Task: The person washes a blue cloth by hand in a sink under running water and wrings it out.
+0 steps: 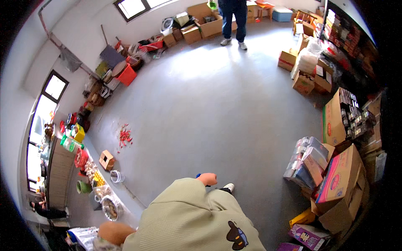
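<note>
1. Can see one bare hand (208, 179) at six o'clock, with a blue band (198, 175) at the wrist and with fingers apparently curled inward (cannot tell left from right, nor a loaded grip from a bare one).
2. Nearest to it, toward five o'clock, find a white shoe (229, 186), and below both a khaki shirt (184, 217).
3. At seven o'clock, can follow a bare arm (116, 232) out from the shirt's edge; cannot make out the other hand, so cannot tell its state.
4. At nine, see red scraps (124, 136) scattered on the grey floor (209, 108).
5. Toward eight, find a cardboard box (107, 160) near a pale bucket (117, 177).
6. At ten, notice a red crate (127, 75).
7. Between twelve and one, see a standing person (233, 19) in blue trousers.
8. Toward four, find a pink-striped carton (341, 178), with clear plastic packs (307, 161) beside it.
</note>
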The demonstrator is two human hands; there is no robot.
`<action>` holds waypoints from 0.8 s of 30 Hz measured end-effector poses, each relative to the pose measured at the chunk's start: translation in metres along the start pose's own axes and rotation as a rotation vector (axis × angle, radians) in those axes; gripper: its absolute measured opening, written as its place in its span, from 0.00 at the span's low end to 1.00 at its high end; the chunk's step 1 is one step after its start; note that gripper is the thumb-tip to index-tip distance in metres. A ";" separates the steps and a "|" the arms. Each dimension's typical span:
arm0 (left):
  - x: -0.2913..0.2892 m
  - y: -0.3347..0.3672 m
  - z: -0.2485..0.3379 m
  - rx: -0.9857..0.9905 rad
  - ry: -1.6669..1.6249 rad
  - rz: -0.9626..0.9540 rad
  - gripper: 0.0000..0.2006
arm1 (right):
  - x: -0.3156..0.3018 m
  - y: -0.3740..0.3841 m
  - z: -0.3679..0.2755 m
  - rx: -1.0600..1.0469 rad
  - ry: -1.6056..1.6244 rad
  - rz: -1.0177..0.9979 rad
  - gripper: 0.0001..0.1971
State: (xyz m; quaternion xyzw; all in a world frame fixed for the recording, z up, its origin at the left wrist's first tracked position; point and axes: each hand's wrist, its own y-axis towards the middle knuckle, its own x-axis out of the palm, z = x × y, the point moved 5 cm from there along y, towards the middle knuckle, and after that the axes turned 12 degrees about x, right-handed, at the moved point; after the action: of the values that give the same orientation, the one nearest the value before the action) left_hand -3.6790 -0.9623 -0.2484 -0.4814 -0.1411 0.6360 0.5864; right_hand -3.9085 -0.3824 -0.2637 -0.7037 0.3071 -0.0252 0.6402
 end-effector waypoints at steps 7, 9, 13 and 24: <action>-0.016 -0.010 -0.024 -0.018 0.130 -0.015 0.19 | 0.022 0.002 -0.010 -0.013 0.100 0.015 0.04; -0.019 -0.011 -0.038 -0.037 0.131 -0.016 0.20 | 0.029 -0.001 -0.009 -0.023 0.128 0.019 0.03; -0.019 -0.005 -0.056 -0.110 0.147 -0.010 0.22 | 0.032 -0.012 -0.008 -0.075 0.261 0.049 0.02; -0.026 0.028 -0.049 -0.005 0.191 -0.136 0.23 | -0.063 -0.290 -0.305 -0.749 0.696 0.452 0.05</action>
State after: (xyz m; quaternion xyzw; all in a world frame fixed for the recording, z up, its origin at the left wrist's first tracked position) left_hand -3.6619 -1.0123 -0.2822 -0.5307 -0.1185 0.5457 0.6376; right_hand -3.9738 -0.6254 0.0795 -0.7499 0.6315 -0.0073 0.1969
